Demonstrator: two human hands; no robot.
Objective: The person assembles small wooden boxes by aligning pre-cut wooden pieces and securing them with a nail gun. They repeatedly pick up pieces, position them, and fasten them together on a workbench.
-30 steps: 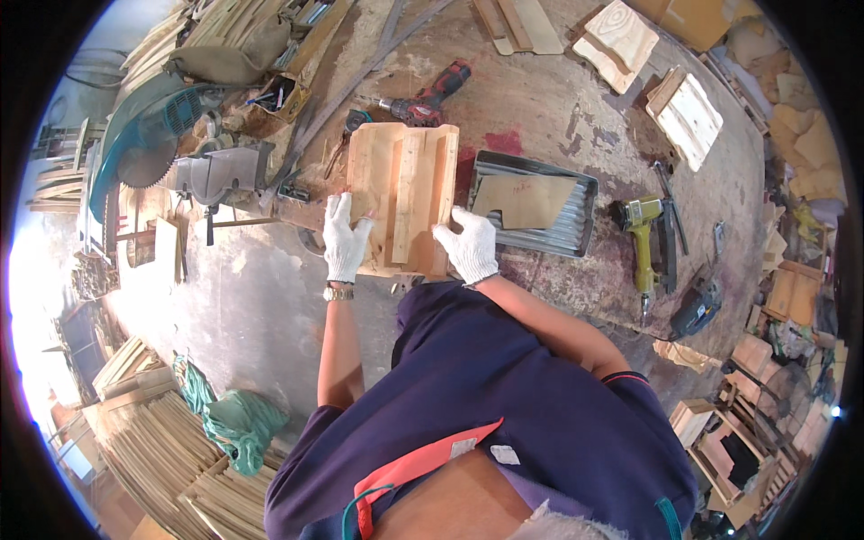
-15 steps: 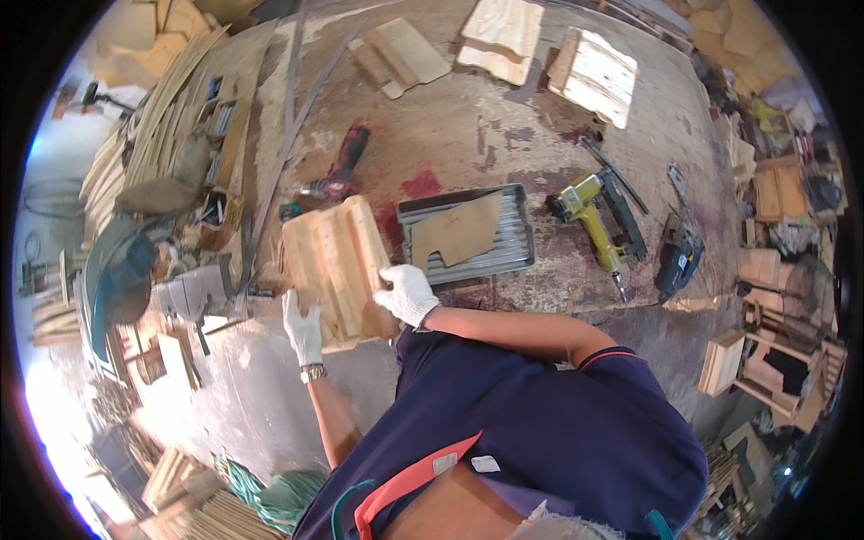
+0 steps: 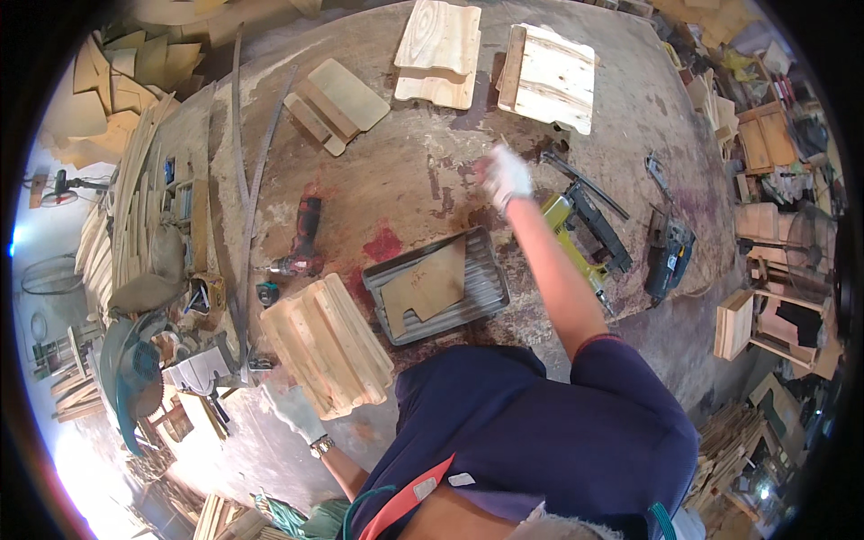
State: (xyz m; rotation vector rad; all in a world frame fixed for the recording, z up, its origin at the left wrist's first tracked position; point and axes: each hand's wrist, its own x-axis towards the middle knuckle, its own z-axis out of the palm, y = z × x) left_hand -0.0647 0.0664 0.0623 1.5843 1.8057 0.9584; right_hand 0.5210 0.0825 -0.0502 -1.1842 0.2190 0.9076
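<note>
A ridged wooden panel [image 3: 326, 346] lies at the table's near left, its lower end jutting past the front edge. My left hand [image 3: 295, 409], in a white glove, holds the panel's lower left side; its fingers are partly blurred. Stretched out over the table, my gloved right hand [image 3: 509, 178] is apart from the panel, just left of a yellow-green nail gun [image 3: 576, 236]. Motion smears its fingers, and I cannot make out anything in them. Between the panel and my right forearm sits a dark ribbed tray [image 3: 490, 292] with a brown cardboard template [image 3: 427, 283] on it.
A red-and-black cordless drill [image 3: 304, 236] lies behind the panel. A dark blue power tool [image 3: 670, 256] is at the right. Along the back are more wooden pieces [image 3: 346, 99], [image 3: 438, 49], [image 3: 553, 76]. A saw with a round blade [image 3: 135, 373] stands at the left.
My right hand has left the panel's right side and reached forward and right over the table. The panel has tilted and shifted nearer me, my left hand staying at its side. The view has turned.
</note>
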